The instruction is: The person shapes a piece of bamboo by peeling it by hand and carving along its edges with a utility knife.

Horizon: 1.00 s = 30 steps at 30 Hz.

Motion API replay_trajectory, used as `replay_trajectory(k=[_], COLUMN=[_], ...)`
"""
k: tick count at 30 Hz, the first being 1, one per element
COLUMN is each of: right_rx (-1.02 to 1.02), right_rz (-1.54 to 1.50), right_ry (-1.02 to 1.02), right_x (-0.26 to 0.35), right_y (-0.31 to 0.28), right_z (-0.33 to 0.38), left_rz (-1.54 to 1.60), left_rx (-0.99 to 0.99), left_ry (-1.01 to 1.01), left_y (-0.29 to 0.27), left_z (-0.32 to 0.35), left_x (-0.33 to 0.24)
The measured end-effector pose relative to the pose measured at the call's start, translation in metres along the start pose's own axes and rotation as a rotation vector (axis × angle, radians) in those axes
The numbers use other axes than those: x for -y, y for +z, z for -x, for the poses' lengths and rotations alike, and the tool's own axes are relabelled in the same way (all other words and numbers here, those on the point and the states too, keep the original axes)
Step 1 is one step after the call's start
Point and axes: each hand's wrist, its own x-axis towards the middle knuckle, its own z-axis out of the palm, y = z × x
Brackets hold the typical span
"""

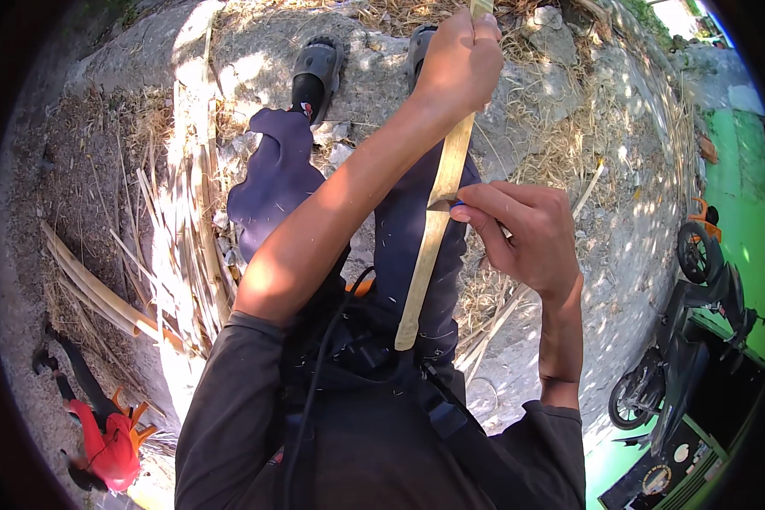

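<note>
A long, pale bamboo strip [422, 276] runs down in front of me, its lower end near my waist. My left hand [461, 64] is closed round its upper part, well out ahead. In my right hand [523, 234], thumb and fingers pinch a small knife [441, 205]; a short dark blade and a bit of blue handle show. The blade lies across the strip about midway, touching it. Most of the knife's handle is hidden by my fingers. Small pale shavings dot my dark trousers [399, 229], over which the strip passes.
Split bamboo strips [200, 229] lie heaped on the left, with curved bamboo pieces [93, 280] beside them. Straw and shavings [561, 127] litter the rocky ground. A person in red [110, 450] is by an orange chair at lower left. A motorcycle [684, 331] stands at right.
</note>
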Motion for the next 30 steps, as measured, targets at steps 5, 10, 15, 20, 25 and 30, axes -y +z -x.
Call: replay_trajectory(k=[5, 10, 15, 20, 25, 30], right_rx=[0.134, 0.171, 0.178, 0.003, -0.104, -0.222], right_rz=[-0.043, -0.161, -0.413, -0.409, -0.311, -0.355], right_ry=[0.002, 0.022, 0.151, 0.242, 0.232, 0.286], right_x=[-0.006, -0.018, -0.02, 0.009, 0.015, 0.026], right_y=[-0.012, -0.01, 0.0, -0.001, 0.012, 0.023], right_z=[-0.007, -0.01, 0.001, 0.03, 0.05, 0.052], left_rz=[0.134, 0.114, 0.154, 0.231, 0.447, 0.538], left_rx=[0.057, 0.06, 0.078, 0.158, 0.169, 0.183], left_ry=[-0.098, -0.043, -0.139, -0.216, -0.243, -0.313], left_y=[0.0, -0.001, -0.001, -0.008, -0.013, -0.017], left_z=[0.009, 0.008, 0.004, 0.006, 0.006, 0.002], left_x=[-0.01, -0.007, -0.005, -0.018, -0.02, -0.022])
